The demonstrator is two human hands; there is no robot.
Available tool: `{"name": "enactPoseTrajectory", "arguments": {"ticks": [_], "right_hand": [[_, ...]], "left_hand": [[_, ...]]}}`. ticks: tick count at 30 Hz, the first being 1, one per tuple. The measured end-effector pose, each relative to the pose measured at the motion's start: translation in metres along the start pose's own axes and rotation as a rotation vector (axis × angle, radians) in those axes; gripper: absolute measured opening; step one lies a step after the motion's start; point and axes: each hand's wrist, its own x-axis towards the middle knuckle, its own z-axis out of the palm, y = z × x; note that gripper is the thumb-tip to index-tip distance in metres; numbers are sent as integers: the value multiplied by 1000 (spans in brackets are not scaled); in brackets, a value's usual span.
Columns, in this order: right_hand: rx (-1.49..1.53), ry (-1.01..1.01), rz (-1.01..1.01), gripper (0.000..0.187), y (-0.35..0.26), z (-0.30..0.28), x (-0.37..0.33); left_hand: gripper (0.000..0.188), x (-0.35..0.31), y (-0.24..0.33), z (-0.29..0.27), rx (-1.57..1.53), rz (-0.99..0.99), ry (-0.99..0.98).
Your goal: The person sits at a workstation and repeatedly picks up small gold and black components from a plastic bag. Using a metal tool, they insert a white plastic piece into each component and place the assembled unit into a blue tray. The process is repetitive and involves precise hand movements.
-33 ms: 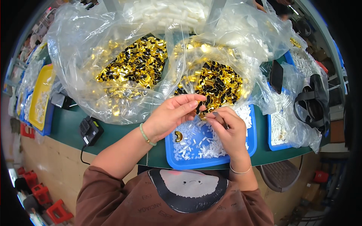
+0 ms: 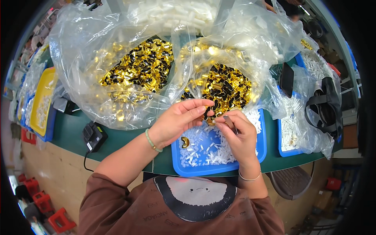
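Observation:
My left hand (image 2: 178, 121) and my right hand (image 2: 239, 135) meet fingertip to fingertip above a blue tray (image 2: 203, 169). Together they pinch a small gold piece (image 2: 212, 118). A thin grey object shows under my right fingers; I cannot tell what it is. The tray holds several small white pieces (image 2: 219, 153) and one gold-and-black curved piece (image 2: 185, 141). Just behind my hands lies an open clear bag of gold-and-black pieces (image 2: 229, 88). A second such bag (image 2: 137, 70) sits to its left.
On the green table (image 2: 117, 137), a black adapter (image 2: 94, 136) with a cable lies at the left. A yellow tray (image 2: 39, 102) stands at the far left. To the right are another blue tray (image 2: 288, 152), a black strap (image 2: 325, 105) and a black flat device (image 2: 287, 78).

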Motion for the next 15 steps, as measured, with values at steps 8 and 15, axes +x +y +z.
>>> {"name": "enactPoseTrajectory", "arguments": {"ticks": [8, 15], "right_hand": [[98, 55, 40, 14, -1, 5, -1], [-7, 90, 52, 26, -5, 10, -2]], "left_hand": [[33, 1, -6, 3, -112, -131, -57], [32, 2, -10, 1, -95, -159, -23]]}}
